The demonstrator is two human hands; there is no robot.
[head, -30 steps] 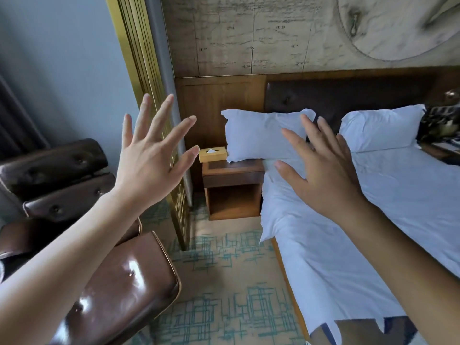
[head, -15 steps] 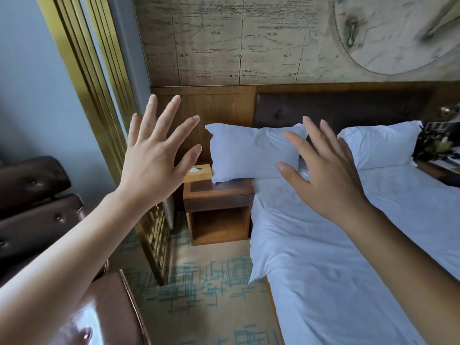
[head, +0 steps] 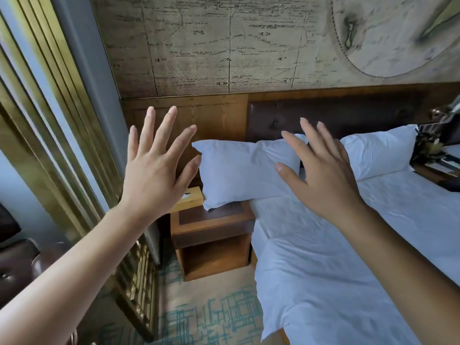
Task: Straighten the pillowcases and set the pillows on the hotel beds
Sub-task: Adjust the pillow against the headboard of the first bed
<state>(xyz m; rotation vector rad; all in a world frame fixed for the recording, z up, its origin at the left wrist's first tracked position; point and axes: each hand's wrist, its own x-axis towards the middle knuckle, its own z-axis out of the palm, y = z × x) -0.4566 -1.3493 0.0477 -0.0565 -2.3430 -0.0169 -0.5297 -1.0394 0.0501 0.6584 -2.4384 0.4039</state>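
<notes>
1. My left hand (head: 154,175) and right hand (head: 323,175) hung in the air, fingers spread, holding nothing.
2. I saw the nearer plump white pillow (head: 246,170) overhanging the wooden nightstand (head: 211,230); the second white pillow (head: 378,150) leaned on the dark padded headboard (head: 348,115).

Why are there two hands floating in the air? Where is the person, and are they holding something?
The camera sits on the person's head, so you see what they see: only their own arms reaching out. The left hand and the right hand are both open with fingers spread, and they hold nothing. In front is a bed with white sheets. Two white pillows lean against the dark headboard. The left pillow sticks out past the bed's edge, over a small wooden nightstand, beside a tissue box. The right pillow sits further along. The hands seem to be reaching toward the left pillow.
</notes>
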